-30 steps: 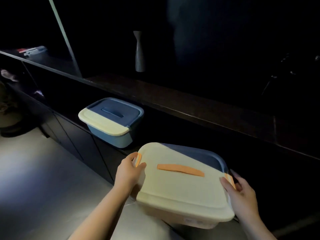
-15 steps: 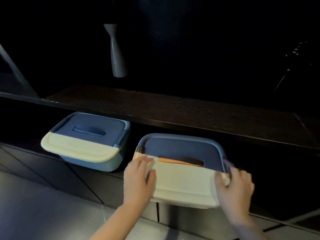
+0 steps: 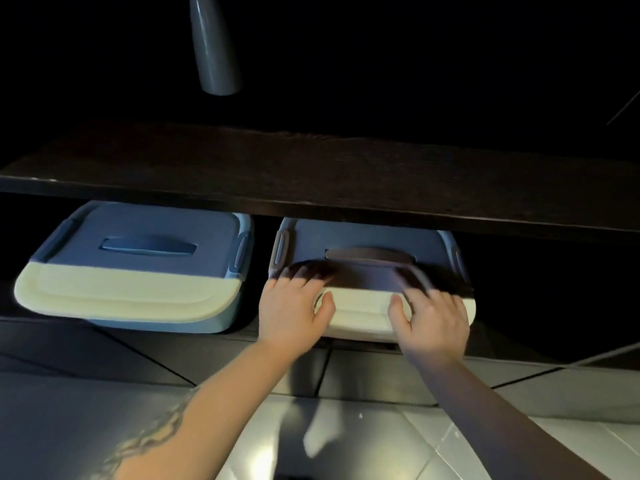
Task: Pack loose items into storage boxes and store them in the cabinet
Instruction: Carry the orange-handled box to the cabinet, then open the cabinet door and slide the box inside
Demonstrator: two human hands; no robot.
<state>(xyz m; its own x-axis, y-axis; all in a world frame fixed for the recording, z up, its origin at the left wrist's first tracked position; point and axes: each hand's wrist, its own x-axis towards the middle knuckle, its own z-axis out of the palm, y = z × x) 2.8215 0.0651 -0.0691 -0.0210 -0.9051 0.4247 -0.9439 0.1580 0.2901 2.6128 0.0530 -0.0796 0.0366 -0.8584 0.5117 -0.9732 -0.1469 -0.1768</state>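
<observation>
**Describer:** As you crouch at the dark cabinet (image 3: pixel 311 174), both your hands lie flat on the lid of the right storage box (image 3: pixel 367 271). Your left hand (image 3: pixel 294 310) covers the lid's near left corner and your right hand (image 3: pixel 433 323) the near right corner. The fingers of both are straight and spread, pressing and gripping nothing; the fingertips fade into shadow and blur.

**You:** Which way does the box lie from my fingers?

**Describer:** Directly under your palms and stretching away past your fingertips into the open shelf. Its long axis runs side to side, from one hand to the other. The far part sits under the shelf board; only the pale near edge sticks out toward your wrists.

**You:** Which hand is nearer the handle?

**Describer:** Neither, really. The lid handle (image 3: pixel 370 255) lies just beyond your fingertips, between the two hands. I judge an even push straight away from you would seat the box.

**You:** Anything beside it?

**Describer:** A second, matching box (image 3: pixel 138 271) sits just left of your left hand, close to the first but not touching it, as far as I can tell.
</observation>
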